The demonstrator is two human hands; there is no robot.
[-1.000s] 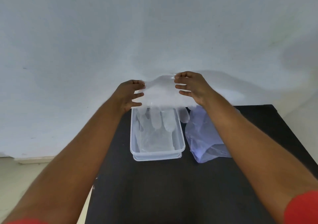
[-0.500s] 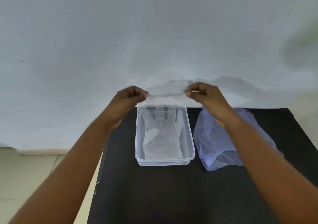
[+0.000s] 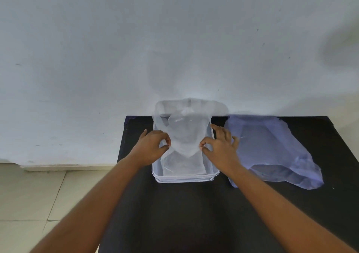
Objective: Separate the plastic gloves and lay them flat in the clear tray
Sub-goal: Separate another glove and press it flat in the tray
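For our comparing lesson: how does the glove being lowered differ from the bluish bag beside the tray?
The glove is clear and whitish; the bag is bluish. The glove hangs over the tray, pinched by the left hand and right hand; the bag lies untouched on the table. Both are thin, crinkled plastic.

I see my own two forearms bare from the bottom edge up to the wrists, no sleeve, watch or ring in sight on either, with my left hand (image 3: 153,146) and right hand (image 3: 220,147) both bare and their short nails unpainted.
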